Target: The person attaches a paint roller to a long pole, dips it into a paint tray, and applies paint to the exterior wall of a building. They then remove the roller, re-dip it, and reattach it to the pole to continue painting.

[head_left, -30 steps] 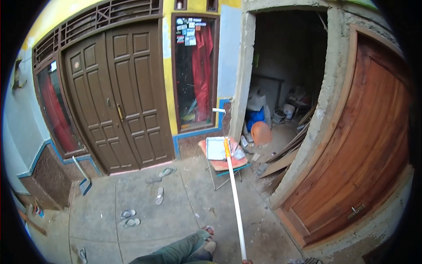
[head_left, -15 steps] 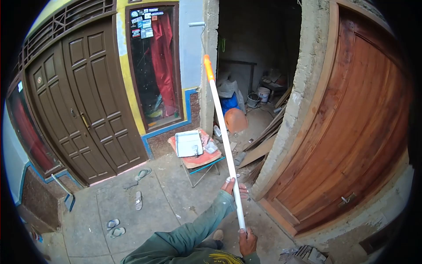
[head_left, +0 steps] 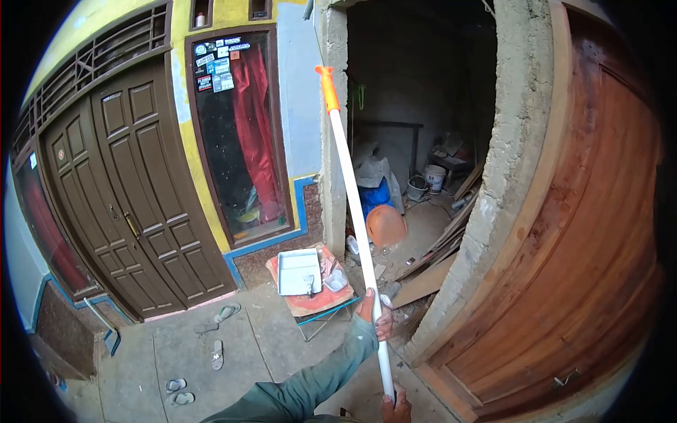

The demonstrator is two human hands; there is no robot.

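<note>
A long white pole with an orange handle end carries a paint roller, which stands at the top edge of the view against the light blue wall strip. Around the lower part of the pole, my left hand has its fingers wrapped. Lower down, at the pole's bottom end, my right hand grips it too. Left of the pole, a white paint tray lies on a small red-topped folding stool, with a brush in it and a clear plastic tub beside it.
Behind the pole a rough concrete doorway opens on a dark room with an orange basin, buckets and planks. A wooden door stands at right. Sandals and a dustpan are on the floor at left.
The view has tilted upward, and the roller head now sits higher, partly cut off by the top edge. My left hand's fingers, spread beside the pole before, have closed around it.
</note>
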